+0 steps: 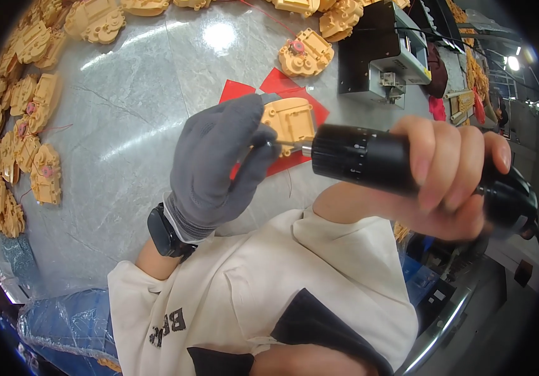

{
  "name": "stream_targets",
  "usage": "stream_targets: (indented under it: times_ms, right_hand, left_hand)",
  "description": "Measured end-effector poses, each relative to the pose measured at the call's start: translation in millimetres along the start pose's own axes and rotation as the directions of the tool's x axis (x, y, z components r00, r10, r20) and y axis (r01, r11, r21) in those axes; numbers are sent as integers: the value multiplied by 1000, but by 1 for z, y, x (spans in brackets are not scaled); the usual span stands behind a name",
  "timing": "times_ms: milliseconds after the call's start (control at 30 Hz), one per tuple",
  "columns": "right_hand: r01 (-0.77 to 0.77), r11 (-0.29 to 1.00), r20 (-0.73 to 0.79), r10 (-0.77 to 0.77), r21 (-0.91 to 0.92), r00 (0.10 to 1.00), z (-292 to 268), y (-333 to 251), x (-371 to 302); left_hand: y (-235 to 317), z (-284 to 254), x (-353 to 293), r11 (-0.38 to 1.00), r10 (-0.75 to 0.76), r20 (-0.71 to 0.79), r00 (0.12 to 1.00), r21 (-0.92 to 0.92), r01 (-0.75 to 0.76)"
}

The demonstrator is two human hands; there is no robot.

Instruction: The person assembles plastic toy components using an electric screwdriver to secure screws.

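Observation:
My right hand (451,169), bare, is wrapped round a black electric screwdriver (363,160) lying nearly level, its bit pointing left. My left hand (219,156), in a grey glove, has thumb and fingers closed at the bit's tip. Whatever is pinched there is too small or hidden to name. Just beyond the bit is a yellow plastic housing (291,119) with moulded ribs, partly covered by the glove. It sits over red sheet (277,81) on the table, beside a grey piece mostly hidden by my fingers.
Several yellow housings (47,172) with thin red wires crowd the left side of the grey table (125,125). More line the far edge, and one housing (307,53) stands beyond the red sheet. A black and metal box-shaped device (385,62) is at the far right. A cord trails from the screwdriver.

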State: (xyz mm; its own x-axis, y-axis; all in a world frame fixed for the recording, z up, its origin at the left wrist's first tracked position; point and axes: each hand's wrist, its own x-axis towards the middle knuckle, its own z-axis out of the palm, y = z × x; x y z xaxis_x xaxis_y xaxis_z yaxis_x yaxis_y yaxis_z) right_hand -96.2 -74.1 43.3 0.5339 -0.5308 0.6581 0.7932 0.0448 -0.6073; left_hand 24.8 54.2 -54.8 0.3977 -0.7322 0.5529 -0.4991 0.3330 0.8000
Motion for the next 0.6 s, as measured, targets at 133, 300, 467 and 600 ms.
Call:
stream_targets:
  times_ms: [133, 300, 467, 600]
  right_hand:
    - [-65, 997, 84, 61, 39, 995, -6, 2, 2]
    - [-143, 989, 185, 146, -34, 972, -14, -4, 6]
    - [-159, 987, 211, 155, 0, 965, -21, 4, 2]
    - [-166, 986, 175, 168, -27, 970, -27, 7, -2]
  left_hand:
    - [3, -2, 0, 994, 27, 21, 999, 104, -29]
    - [4, -3, 4, 976, 44, 83, 996, 208, -61]
    - [-1, 5, 11, 912, 247, 132, 960, 305, -276]
    - [-13, 11, 5, 920, 244, 125, 962, 284, -270]
